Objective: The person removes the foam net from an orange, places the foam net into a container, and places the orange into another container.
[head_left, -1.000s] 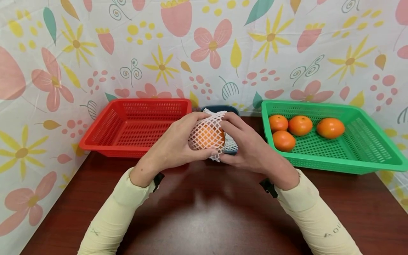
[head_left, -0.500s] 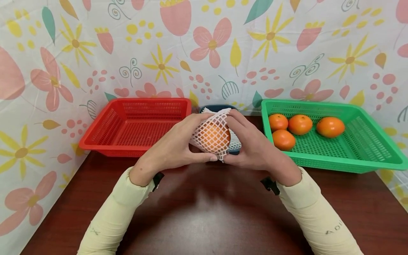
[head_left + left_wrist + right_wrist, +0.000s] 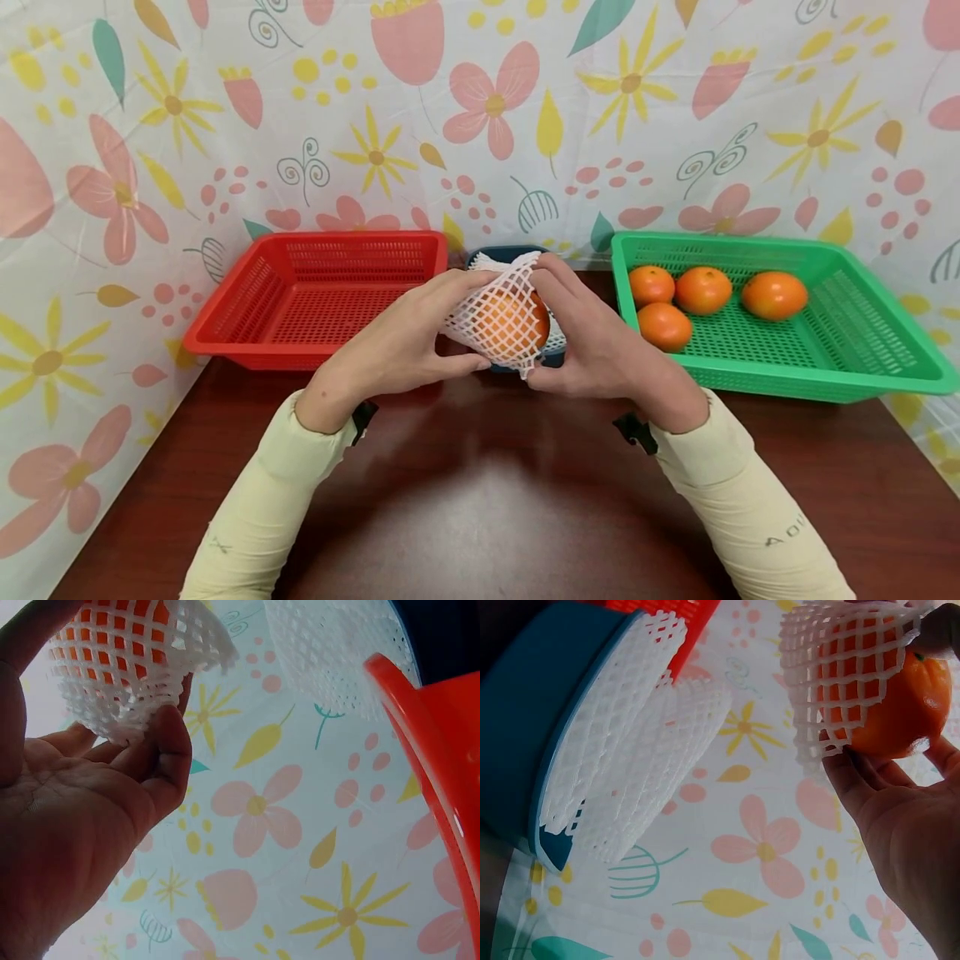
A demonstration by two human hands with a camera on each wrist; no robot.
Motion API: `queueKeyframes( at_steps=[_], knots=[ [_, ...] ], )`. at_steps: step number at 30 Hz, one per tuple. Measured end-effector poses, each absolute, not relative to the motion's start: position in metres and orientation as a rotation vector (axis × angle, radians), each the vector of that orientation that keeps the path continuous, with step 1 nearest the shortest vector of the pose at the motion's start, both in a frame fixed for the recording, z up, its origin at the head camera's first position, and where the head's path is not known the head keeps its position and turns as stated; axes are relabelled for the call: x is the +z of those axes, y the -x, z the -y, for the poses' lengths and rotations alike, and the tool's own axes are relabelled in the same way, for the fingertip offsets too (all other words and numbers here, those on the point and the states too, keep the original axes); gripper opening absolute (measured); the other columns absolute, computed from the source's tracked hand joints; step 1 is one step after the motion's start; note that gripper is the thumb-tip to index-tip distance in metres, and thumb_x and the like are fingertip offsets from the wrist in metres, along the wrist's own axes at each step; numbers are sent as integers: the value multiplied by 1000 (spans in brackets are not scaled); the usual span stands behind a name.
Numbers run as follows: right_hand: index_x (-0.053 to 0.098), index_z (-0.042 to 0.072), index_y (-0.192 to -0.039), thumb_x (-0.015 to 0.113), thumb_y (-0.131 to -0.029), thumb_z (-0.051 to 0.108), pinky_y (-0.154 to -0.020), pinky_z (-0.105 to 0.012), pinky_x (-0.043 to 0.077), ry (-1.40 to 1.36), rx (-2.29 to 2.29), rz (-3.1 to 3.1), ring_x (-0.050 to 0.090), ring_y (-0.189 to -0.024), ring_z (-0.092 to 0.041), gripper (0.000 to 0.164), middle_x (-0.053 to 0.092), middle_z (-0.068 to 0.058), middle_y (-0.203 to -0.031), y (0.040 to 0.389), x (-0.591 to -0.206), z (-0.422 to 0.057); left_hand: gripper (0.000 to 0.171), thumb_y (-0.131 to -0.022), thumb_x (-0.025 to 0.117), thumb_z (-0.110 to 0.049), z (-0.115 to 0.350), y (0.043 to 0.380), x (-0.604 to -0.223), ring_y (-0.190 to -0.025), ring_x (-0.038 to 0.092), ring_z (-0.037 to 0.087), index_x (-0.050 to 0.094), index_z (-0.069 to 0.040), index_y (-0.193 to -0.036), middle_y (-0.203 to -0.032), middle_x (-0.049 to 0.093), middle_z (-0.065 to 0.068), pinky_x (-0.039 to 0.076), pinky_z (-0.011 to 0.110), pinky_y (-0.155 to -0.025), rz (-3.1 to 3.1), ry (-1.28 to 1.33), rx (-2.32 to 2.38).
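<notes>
Between both hands, above the table, hangs an orange fruit [image 3: 930,701], like a mandarin or persimmon, partly inside a white foam net sleeve [image 3: 472,321]. My left hand [image 3: 393,346] grips the sleeve's left end, with curled fingers on the mesh in the left wrist view; its thumb points toward the fruit. At the sleeve's right opening, my right hand [image 3: 607,354] pinches the mesh edge above and below. The right wrist view shows the fruit's bare right side facing my right palm. Behind the hands, a dark blue bin [image 3: 532,697] holds more foam nets [image 3: 645,757], mostly hidden in the head view.
A red basket [image 3: 315,358] stands at the back left, its mesh floor visible. On the right, a green basket [image 3: 787,379] holds several orange fruits [image 3: 775,296]. A floral sheet [image 3: 420,167] rises behind the brown table [image 3: 487,500].
The fruit and sleeve have shifted slightly right, together with the right hand. My left thumb has drawn back a little to the left. The baskets stay in place.
</notes>
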State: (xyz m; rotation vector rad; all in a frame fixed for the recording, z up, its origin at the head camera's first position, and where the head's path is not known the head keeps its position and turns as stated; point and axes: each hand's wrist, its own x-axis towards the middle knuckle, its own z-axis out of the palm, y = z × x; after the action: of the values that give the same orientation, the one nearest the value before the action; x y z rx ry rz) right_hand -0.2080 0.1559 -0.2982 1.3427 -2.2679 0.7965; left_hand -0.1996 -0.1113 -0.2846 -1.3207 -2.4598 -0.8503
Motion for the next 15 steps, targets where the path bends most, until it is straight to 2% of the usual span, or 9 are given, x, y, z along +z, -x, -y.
queueKeyframes(
  at_steps=[5, 15],
  knots=[
    [47, 5, -122, 80, -65, 16, -89, -26, 43, -1343, 808, 2272, 45, -115, -17, 67, 43, -7, -126, 208, -298, -156, 79, -88, 88, -17, 114, 201, -284, -127, 56, 14, 48, -12, -155, -141, 60, 2, 51, 35, -107, 2451, 1313, -853],
    [45, 6, -128, 82, -65, 14, -89, -26, 44, -1326, 828, 2322, 44, -117, -16, 73, 41, -7, -132, 206, -296, -160, 65, -89, 86, -8, 113, 201, -285, -119, 59, 11, 57, -11, -147, -135, 64, -1, 54, 31, -101, 2417, 1272, -914]
  ],
)
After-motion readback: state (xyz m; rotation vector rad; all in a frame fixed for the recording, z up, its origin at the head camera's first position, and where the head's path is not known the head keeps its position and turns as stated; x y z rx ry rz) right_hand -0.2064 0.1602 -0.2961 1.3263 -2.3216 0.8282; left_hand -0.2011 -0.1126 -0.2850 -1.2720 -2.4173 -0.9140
